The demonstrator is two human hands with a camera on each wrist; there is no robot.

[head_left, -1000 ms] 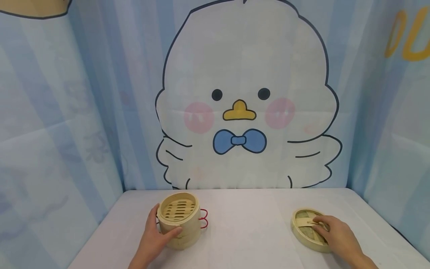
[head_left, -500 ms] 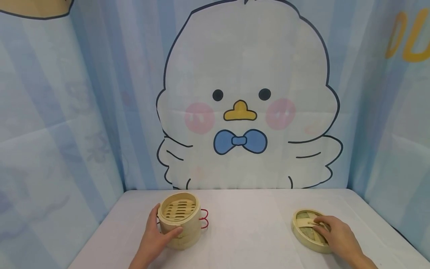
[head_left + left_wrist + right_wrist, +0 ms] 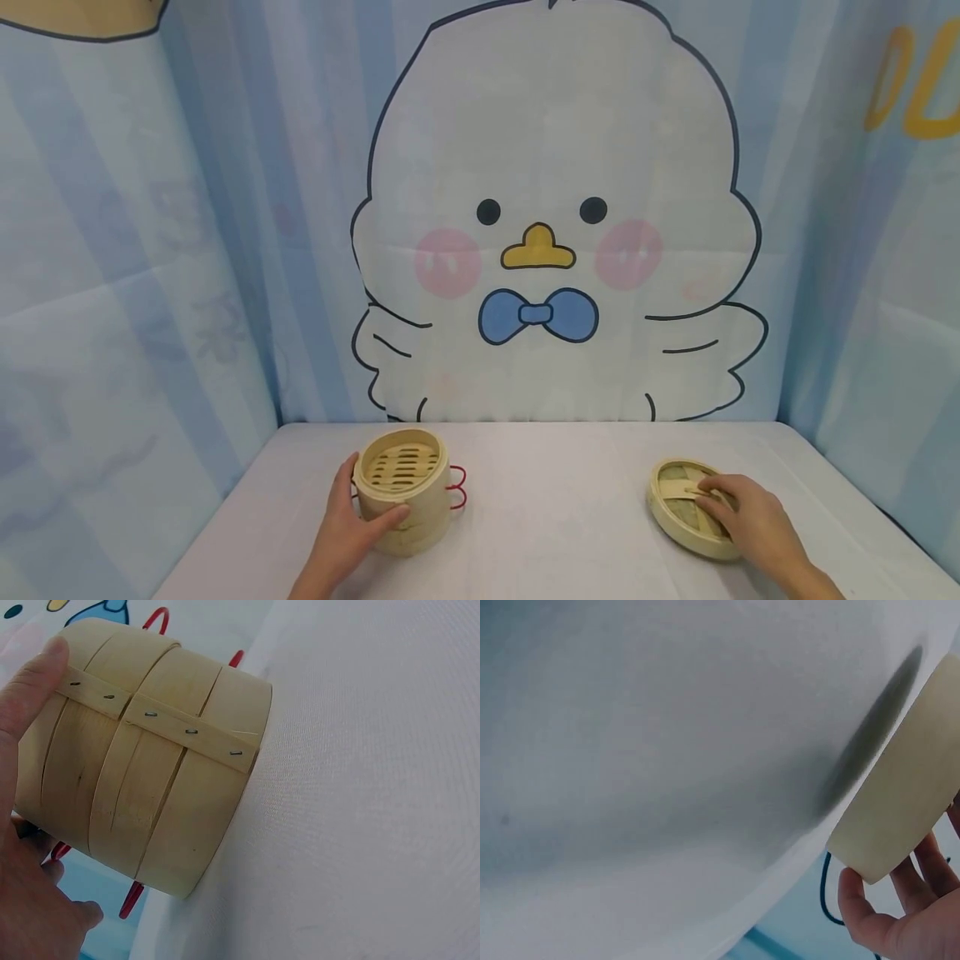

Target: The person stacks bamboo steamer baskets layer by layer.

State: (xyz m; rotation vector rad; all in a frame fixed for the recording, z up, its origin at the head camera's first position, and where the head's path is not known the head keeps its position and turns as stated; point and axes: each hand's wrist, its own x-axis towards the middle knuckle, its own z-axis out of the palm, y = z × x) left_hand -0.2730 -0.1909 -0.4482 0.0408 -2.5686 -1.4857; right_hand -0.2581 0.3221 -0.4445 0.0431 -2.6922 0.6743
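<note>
On the left of the table stands a bamboo steamer (image 3: 412, 521) of two stacked tiers, its slatted top uncovered and small red loops on its side. My left hand (image 3: 347, 533) grips it, thumb across the front and fingers round the far left side. In the left wrist view, the stapled bamboo wall of the steamer (image 3: 157, 757) shows beside the thumb (image 3: 34, 690). At the right, my right hand (image 3: 761, 525) pinches the top of the round woven steamer lid (image 3: 678, 510). A gap and shadow show under the lid (image 3: 904, 780) in the right wrist view, so it sits just off the cloth.
A white cloth covers the table (image 3: 555, 517), and its stretch between steamer and lid lies flat. Behind it hangs a blue striped curtain (image 3: 315, 250) with a large cartoon bird (image 3: 547, 125). More curtain panels (image 3: 885, 333) close off both sides.
The lid in my right hand has risen slightly. My left hand and the steamer stay in place; the whole view has drifted a little.
</note>
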